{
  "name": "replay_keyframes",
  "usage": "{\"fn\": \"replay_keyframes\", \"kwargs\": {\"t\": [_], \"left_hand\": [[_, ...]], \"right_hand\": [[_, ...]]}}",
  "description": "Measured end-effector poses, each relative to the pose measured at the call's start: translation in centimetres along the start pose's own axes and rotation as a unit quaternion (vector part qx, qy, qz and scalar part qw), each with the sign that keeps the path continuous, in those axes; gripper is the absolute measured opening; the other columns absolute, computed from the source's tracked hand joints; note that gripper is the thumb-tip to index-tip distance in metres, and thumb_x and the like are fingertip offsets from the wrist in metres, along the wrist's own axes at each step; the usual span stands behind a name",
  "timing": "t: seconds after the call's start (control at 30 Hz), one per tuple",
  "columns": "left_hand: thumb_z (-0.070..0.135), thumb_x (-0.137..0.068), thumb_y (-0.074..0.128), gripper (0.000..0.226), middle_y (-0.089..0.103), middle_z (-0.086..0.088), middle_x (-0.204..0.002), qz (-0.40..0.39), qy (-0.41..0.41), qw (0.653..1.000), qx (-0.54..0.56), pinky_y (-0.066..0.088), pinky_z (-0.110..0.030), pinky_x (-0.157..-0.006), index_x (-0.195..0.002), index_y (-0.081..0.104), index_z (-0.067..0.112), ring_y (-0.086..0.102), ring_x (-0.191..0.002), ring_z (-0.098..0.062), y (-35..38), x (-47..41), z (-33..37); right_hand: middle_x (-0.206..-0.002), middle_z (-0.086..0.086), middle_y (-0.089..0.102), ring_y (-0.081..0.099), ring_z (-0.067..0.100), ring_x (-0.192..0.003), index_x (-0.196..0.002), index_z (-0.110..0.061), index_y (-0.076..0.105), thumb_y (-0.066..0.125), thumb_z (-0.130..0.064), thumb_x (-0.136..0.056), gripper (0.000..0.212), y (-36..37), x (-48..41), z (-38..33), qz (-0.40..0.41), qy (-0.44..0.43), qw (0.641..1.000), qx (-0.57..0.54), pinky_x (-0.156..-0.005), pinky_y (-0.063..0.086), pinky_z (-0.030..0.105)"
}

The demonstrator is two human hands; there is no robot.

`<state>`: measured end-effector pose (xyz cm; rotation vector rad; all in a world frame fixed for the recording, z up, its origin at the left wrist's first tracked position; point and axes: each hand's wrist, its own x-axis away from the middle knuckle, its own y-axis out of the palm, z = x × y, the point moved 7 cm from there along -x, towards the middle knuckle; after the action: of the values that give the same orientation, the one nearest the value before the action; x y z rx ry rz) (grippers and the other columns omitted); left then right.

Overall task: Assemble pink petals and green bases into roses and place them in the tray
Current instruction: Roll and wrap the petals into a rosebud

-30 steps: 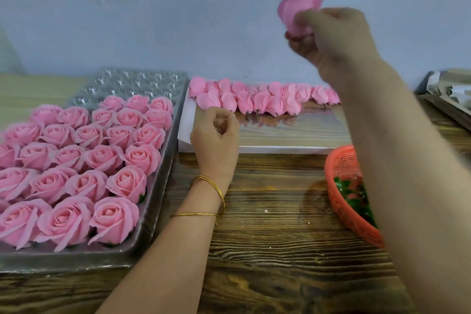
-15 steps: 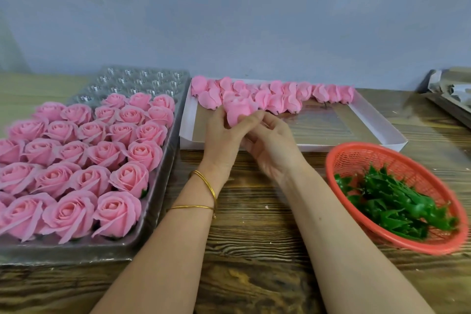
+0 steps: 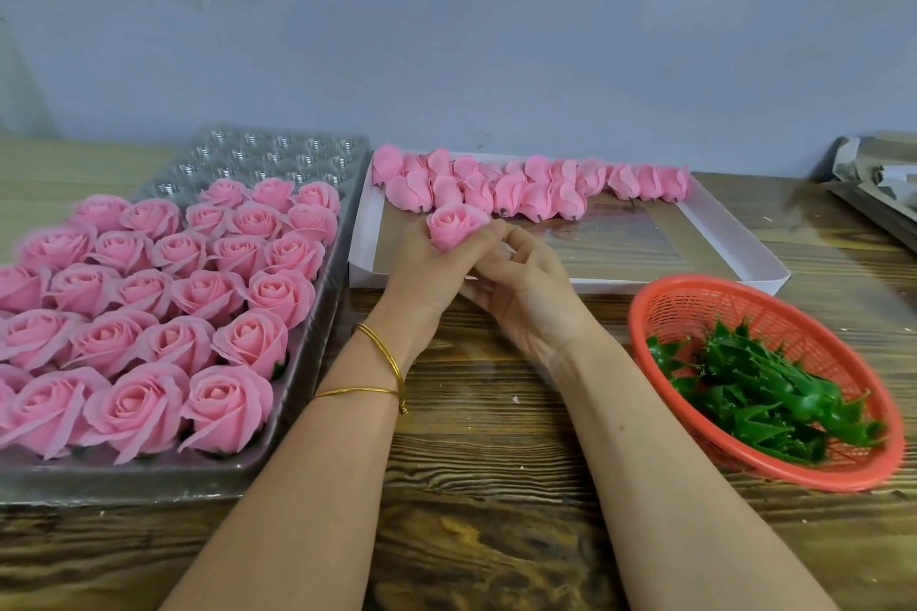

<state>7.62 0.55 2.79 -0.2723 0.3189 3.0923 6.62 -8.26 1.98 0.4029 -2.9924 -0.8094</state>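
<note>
Left hand (image 3: 426, 270) round pink rose head (image 3: 454, 224)

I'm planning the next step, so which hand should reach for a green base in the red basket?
Likely the right. The red basket of green bases lies nearer the right hand, while the left hand grips the pink rose head.

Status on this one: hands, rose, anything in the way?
Left hand grips pink rose head. Right hand touches it, grip unclear. Green bases in basket. Path to tray clear.
</note>
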Motion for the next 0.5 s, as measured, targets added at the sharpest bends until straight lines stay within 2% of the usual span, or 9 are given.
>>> {"fn": "replay_keyframes", "kwargs": {"t": [0.1, 0.17, 0.23, 0.33, 0.4, 0.47, 0.5], "left_hand": [[0.019, -0.082, 0.073, 0.009, 0.073, -0.005, -0.082, 0.010, -0.004, 1.000, 0.007, 0.055, -0.028, -0.065, -0.087, 0.071, 0.012, 0.071, -0.082, -0.016, -0.2, -0.2, -0.2], [0.022, -0.077, 0.075, 0.006, 0.073, -0.003, -0.078, 0.030, -0.003, 0.999, 0.013, 0.056, -0.028, -0.062, -0.079, 0.072, 0.017, 0.071, -0.078, -0.015, -0.4, -0.2, -0.3], [0.017, -0.078, 0.076, 0.009, 0.072, 0.000, -0.070, 0.038, 0.011, 0.999, 0.026, 0.053, -0.023, -0.054, -0.070, 0.072, 0.020, 0.069, -0.067, -0.011, -0.2, -0.1, 0.0], [0.009, -0.080, 0.075, 0.010, 0.072, 0.002, -0.068, 0.043, 0.040, 0.998, 0.028, 0.050, -0.019, -0.050, -0.071, 0.074, 0.014, 0.067, -0.060, -0.008, 0.0, -0.1, 0.3], [0.004, -0.079, 0.076, 0.009, 0.068, -0.001, -0.067, 0.071, 0.064, 0.995, 0.012, 0.051, -0.020, -0.053, -0.075, 0.069, 0.000, 0.064, -0.061, -0.007, -0.4, -0.2, 0.6], [0.004, -0.077, 0.076, 0.015, 0.063, -0.004, -0.068, 0.096, 0.090, 0.990, -0.044, 0.050, -0.024, -0.058, -0.076, 0.064, -0.004, 0.058, -0.064, -0.011, -0.8, -0.2, 0.7], [0.006, -0.077, 0.077, 0.014, 0.062, -0.001, -0.067, 0.099, 0.100, 0.987, -0.076, 0.050, -0.028, -0.060, -0.073, 0.064, 0.004, 0.057, -0.064, -0.012, -0.8, -0.1, 0.7]], "right_hand": [[-0.103, 0.015, 0.064, 0.063, 0.025, -0.101, -0.110, -0.008, 0.058, 0.056, 0.003, -0.089, 0.024, -0.2, -0.1, 0.2, 0.007, 0.008, 1.000, 0.018, -0.092, 0.053, 0.037], [-0.095, 0.011, 0.067, 0.065, 0.021, -0.092, -0.101, -0.010, 0.062, 0.059, -0.004, -0.080, 0.022, -0.5, -0.3, 0.1, 0.029, 0.002, 0.999, 0.041, -0.084, 0.056, 0.033], [-0.086, 0.008, 0.070, 0.067, 0.019, -0.084, -0.092, -0.009, 0.062, 0.056, -0.007, -0.075, 0.019, -0.8, -0.5, -0.1, 0.056, -0.017, 0.997, 0.044, -0.077, 0.056, 0.032], [-0.082, 0.007, 0.070, 0.066, 0.017, -0.077, -0.088, -0.006, 0.063, 0.052, -0.008, -0.070, 0.021, -1.3, -0.4, -0.8, 0.098, -0.066, 0.992, 0.040, -0.065, 0.055, 0.029], [-0.074, 0.000, 0.069, 0.064, 0.010, -0.069, -0.085, -0.007, 0.063, 0.055, -0.011, -0.072, 0.016, -1.4, -0.2, -1.4, 0.122, -0.097, 0.986, 0.052, -0.059, 0.051, 0.024], [-0.077, -0.001, 0.067, 0.063, 0.009, -0.073, -0.084, -0.011, 0.064, 0.060, -0.015, -0.077, 0.009, -1.6, 0.0, -1.9, 0.138, -0.116, 0.981, 0.072, -0.063, 0.050, 0.024], [-0.081, 0.000, 0.065, 0.062, 0.010, -0.076, -0.085, -0.012, 0.064, 0.062, -0.017, -0.079, 0.008, -1.6, 0.2, -2.1, 0.145, -0.120, 0.978, 0.088, -0.065, 0.050, 0.024]]}}
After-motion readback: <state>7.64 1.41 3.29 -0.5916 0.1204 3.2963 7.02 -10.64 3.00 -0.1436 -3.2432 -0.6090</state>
